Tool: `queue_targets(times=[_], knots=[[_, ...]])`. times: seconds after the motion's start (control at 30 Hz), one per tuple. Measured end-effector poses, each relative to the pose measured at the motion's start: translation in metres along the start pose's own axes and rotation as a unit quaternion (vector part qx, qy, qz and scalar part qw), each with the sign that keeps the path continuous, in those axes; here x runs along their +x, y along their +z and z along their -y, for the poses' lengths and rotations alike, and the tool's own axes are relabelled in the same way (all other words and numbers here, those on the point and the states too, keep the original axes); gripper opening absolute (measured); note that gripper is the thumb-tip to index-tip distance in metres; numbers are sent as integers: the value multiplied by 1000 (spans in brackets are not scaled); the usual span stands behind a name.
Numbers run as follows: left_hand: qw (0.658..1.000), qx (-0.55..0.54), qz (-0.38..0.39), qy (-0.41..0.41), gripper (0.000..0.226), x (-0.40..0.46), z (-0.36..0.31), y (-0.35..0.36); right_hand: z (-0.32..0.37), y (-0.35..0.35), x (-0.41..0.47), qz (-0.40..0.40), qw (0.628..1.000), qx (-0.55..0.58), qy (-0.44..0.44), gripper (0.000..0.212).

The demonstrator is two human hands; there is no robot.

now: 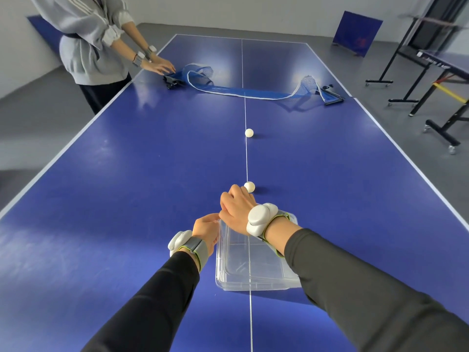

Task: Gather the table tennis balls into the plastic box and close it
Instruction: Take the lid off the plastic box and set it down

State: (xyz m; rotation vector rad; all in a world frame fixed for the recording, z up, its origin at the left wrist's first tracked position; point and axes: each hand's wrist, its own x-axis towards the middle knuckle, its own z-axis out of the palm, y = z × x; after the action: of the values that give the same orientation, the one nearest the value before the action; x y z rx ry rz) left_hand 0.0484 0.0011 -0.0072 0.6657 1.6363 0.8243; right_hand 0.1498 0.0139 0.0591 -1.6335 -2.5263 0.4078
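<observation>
Left of the box, the left hand (206, 228) grips the far-left corner of the plastic box (253, 270), fingers curled on the rim, steadying it. Box is clear, sits on the blue table (127, 199) on the centre line, directly under both wrists. Can't tell whether a lid is on it or whether anything is inside; looks empty through the plastic.

Right hand (237, 207) sits just past the box's far edge, knuckles up, fingers curled down. Near ball (249, 187) is just beyond its fingertips, touching or nearly so; can't tell if it's gripped. No ball visibly enclosed, so I read the hand as closing in, not holding.

Far ball (249, 132) is well ahead of that hand, on the centre line, short of the collapsed net (228, 88). Second person at the far left is handling the net clamp (172, 81).

Risks:
- Fingertip nudges the near ball instead of capping it; light ball, slick table, so it rolls off toward the far one.
- Right forearm crosses over the box; dragging back could shift it if the left grip slackens.
- Far ball needs a long lean; table bumps from the net work could set it rolling.
</observation>
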Motion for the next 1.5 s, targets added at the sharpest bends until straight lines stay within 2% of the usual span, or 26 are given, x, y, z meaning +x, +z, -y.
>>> queue_targets(times=[0.2,0.3,0.37,0.4,0.47,0.53,0.6,0.7,0.83,0.9,1.0,1.1,1.23,1.37,1.5], knots=[[1000,23,0,22,44,-7,-5,1,-3,-15,-6,-11,1000,16,16,9],[995,58,-14,85,39,-16,-13,2,-4,-21,-9,-23,999,9,19,8],[987,70,-20,142,33,-22,-20,2,-5,-25,-10,-30,999,-5,23,17],[985,65,-1,162,30,-27,-25,2,-5,-27,-10,-31,999,-9,24,20],[980,21,100,173,24,-37,-33,3,-6,-32,-11,-36,999,-4,28,21],[966,-67,213,127,24,-47,-40,4,-5,-36,-10,-44,999,-2,29,19],[948,-125,288,42,26,-54,-43,5,-5,-41,-8,-54,998,3,28,12],[917,-126,375,-62,34,-56,-39,7,-4,-51,-7,-78,997,8,22,8],[890,-89,430,-124,45,-45,-30,7,-8,-66,-7,-122,993,-4,5,7],[879,-91,443,-150,51,-46,-30,9,-10,-73,-5,-161,987,-1,0,7],[872,-94,459,-142,52,-50,-35,18,-16,-86,-7,-221,975,19,3,12],[867,-150,460,-123,39,-49,-42,28,-22,-94,-16,-277,961,28,-10,24],[900,-144,401,-90,22,-50,-54,46,-41,-98,-36,-337,939,72,20,34],[919,-77,383,-49,23,-58,-58,70,-66,-98,-68,-380,913,129,74,38],[930,-114,349,-17,22,-64,-47,97,-93,-90,-104,-397,890,184,129,43]])
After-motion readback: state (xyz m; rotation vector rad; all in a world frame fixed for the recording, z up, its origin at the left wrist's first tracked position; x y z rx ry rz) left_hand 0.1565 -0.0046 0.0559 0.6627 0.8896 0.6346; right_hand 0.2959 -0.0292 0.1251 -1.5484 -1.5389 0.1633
